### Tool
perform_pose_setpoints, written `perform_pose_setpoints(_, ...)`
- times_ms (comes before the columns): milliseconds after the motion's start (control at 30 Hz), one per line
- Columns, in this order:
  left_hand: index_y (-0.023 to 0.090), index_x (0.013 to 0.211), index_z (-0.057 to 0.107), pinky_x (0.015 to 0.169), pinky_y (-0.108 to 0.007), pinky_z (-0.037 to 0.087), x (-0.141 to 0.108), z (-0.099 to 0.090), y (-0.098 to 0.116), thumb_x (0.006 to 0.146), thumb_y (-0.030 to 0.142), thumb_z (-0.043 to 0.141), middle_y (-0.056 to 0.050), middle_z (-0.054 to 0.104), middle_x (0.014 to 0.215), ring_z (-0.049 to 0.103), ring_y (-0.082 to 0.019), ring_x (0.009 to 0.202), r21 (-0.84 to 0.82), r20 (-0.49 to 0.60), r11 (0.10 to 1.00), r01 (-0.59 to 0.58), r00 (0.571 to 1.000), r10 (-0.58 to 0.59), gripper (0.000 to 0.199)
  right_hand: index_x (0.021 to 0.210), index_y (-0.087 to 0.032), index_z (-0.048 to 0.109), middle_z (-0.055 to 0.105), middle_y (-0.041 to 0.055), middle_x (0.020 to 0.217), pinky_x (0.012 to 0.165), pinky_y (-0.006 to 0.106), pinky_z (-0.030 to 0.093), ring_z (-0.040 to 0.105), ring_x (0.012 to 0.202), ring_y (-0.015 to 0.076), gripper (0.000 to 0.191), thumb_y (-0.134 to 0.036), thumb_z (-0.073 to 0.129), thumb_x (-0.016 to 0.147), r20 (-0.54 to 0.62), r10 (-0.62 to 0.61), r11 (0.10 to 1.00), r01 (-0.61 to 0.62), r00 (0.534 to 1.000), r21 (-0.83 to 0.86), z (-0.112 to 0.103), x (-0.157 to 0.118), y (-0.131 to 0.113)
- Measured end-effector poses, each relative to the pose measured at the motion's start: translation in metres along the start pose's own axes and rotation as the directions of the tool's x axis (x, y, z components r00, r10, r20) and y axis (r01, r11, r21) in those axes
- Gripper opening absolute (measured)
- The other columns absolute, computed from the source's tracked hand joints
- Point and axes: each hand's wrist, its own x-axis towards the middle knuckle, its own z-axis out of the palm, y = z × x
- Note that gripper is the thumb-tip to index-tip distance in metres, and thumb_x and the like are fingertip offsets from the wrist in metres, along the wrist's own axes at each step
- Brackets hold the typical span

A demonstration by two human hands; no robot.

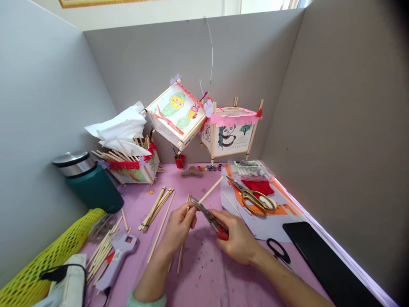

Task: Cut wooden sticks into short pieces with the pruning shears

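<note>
My left hand pinches a thin wooden stick, which points up and to the right. Closed around the red handle of a pair of pruning shears is my right hand. The shears' blades meet the stick just beside my left fingertips; whether they cut into it I cannot tell. Loose sticks lie on the table under my left wrist, and one long stick lies to its left. Farther left is a bundle of sticks bound with dark ties.
Large brass-handled scissors rest on paper at the right, near black-handled scissors and a black phone-like slab. At left are a glue gun, a teal bottle and a stick-filled box. Paper lanterns stand or hang behind.
</note>
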Motion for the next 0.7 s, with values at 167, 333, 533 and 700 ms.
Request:
perform_pose_setpoints(167,0.015,0.089,0.061,0.050,-0.022,0.027,-0.002,0.002,0.007,0.087,0.045,0.048,0.005,0.046,0.051,0.037,-0.009,0.048,0.029,0.004,1.000,0.001,1.000,-0.001,0.033,0.105,-0.016,0.060,0.047,-0.0039,0.065,0.056,0.022,0.035,0.042,0.059,0.0116,0.042,-0.010,0.046,0.065,-0.075,0.204,0.961,-0.185,0.976,0.207,0.007,0.001,0.012)
perform_pose_setpoints(333,0.015,0.093,0.059,0.045,-0.021,0.020,-0.003,0.000,0.016,0.086,0.047,0.049,0.005,0.047,0.058,0.029,-0.006,0.044,-0.104,0.001,0.993,0.057,0.998,-0.058,0.035,0.112,-0.017,0.058,0.042,-0.0053,0.064,0.056,0.022,0.033,0.038,0.057,0.0109,0.047,-0.010,0.048,0.066,-0.044,0.185,0.962,-0.172,0.982,0.212,0.007,-0.001,0.013)
perform_pose_setpoints(533,0.014,0.092,0.057,0.043,-0.021,0.016,-0.003,0.000,0.019,0.081,0.051,0.054,0.005,0.046,0.059,0.025,-0.004,0.042,-0.251,-0.004,0.961,0.114,0.993,-0.118,0.038,0.117,-0.016,0.055,0.045,-0.0045,0.067,0.058,0.023,0.036,0.041,0.060,0.0114,0.047,-0.014,0.050,0.071,-0.003,0.215,0.931,-0.204,0.977,0.303,0.005,0.000,0.012)
perform_pose_setpoints(700,0.015,0.092,0.056,0.046,-0.020,0.022,-0.002,-0.001,0.015,0.082,0.048,0.055,0.005,0.046,0.058,0.034,-0.007,0.049,-0.197,-0.043,0.976,0.087,0.994,-0.097,0.034,0.120,-0.016,0.052,0.047,-0.0039,0.069,0.060,0.023,0.038,0.043,0.062,0.0116,0.047,-0.016,0.051,0.074,0.025,0.208,0.916,-0.204,0.978,0.347,0.002,-0.002,0.012)
